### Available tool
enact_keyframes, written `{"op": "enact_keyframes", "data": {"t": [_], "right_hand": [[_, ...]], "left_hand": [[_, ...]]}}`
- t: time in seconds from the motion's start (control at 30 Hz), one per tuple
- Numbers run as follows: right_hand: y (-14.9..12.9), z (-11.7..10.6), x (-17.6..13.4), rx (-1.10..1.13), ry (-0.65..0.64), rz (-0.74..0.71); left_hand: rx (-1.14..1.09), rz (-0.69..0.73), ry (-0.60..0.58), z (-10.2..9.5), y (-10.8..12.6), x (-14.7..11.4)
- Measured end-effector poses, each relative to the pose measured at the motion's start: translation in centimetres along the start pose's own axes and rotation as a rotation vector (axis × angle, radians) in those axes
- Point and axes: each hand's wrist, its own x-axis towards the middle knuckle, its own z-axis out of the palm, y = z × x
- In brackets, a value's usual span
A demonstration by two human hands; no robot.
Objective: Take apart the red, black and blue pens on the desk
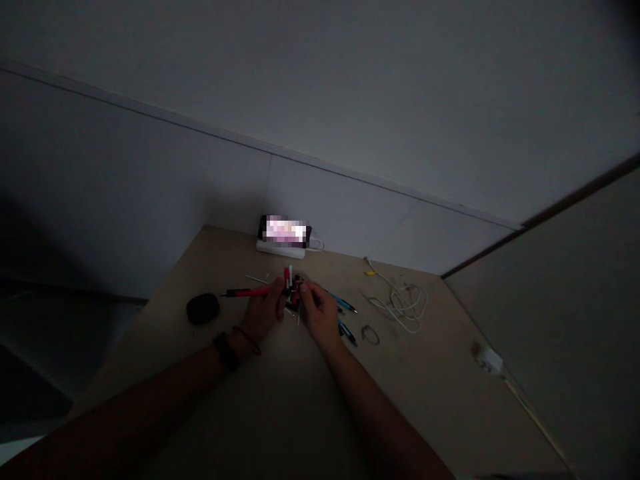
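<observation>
My left hand [264,312] is closed around a red pen [250,292], whose dark tip points left. Close beside it, my right hand [321,315] has its thumb and fingers pinched together at the pen's other end; what they grip is too small and dark to tell. Between and behind the hands lie small red, white and black pen parts [289,275], partly covered by the fingers. Blue pens [347,331] rest just right of my right hand. A thin white rod [256,279] lies behind my left hand.
A lit phone [285,231] leans on a white block [280,250] by the wall. Left on the table [400,400] sits a black rounded object [203,308]. To the right are a coiled white cable [400,308], a small loop [370,335] and a white plug adapter [490,361].
</observation>
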Motion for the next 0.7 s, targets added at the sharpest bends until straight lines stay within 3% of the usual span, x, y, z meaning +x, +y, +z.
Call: {"op": "enact_keyframes", "data": {"t": [0.2,0.4,0.7], "right_hand": [[1.0,-0.4,0.4,-0.306,0.036,-0.128],[1.8,-0.4,0.1,-0.532,0.008,-0.166],[1.1,-0.4,-0.1,-0.550,0.025,-0.217]], "left_hand": [[-0.005,-0.006,-0.008,0.0,0.0,0.1],[0.016,0.006,-0.018,0.1,0.4,-0.2],[0.055,0.030,-0.032,0.0,0.3,-0.2]]}}
